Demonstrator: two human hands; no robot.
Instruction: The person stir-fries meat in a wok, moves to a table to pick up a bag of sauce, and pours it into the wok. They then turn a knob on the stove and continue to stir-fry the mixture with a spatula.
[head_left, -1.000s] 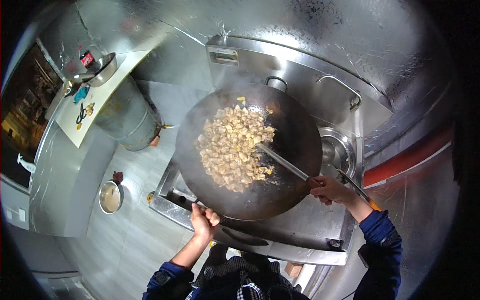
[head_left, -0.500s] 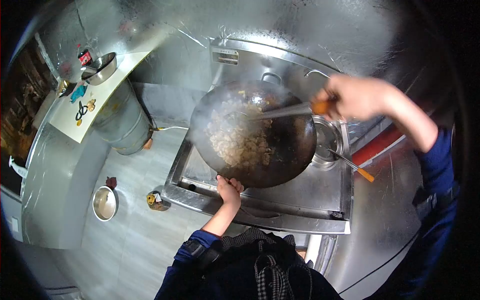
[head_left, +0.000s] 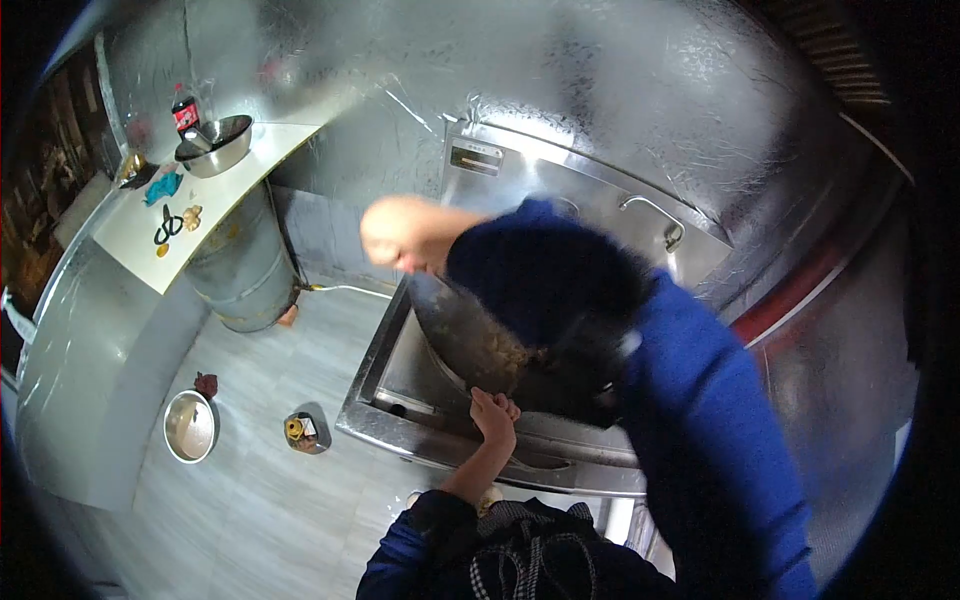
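Observation:
My left hand [head_left: 495, 415] is closed at the near edge of a large dark wok [head_left: 445, 322], gripping its rim or handle there. Pale chopped food [head_left: 508, 350] shows in the wok, mostly covered by my right sleeve. My right arm reaches across above the wok, and my right hand [head_left: 398, 238], blurred, is over its far left side. The fingers look curled, but what they hold is hidden. The wok sits on a steel stove [head_left: 400, 385].
On the left, a white counter [head_left: 130, 240] bears a metal bowl [head_left: 222, 158], a cola bottle [head_left: 184, 112], black scissors [head_left: 167, 226], ginger [head_left: 192, 217] and a blue cloth [head_left: 163, 188]. A metal bowl [head_left: 172, 440] and an oil jug [head_left: 303, 434] stand on the floor. A tap [head_left: 650, 207] is behind the stove.
My right hand has swung from the wok's right side to its far left, and the wooden-handled tool in it is out of sight. My left hand stays at the rim. The steam has thinned.

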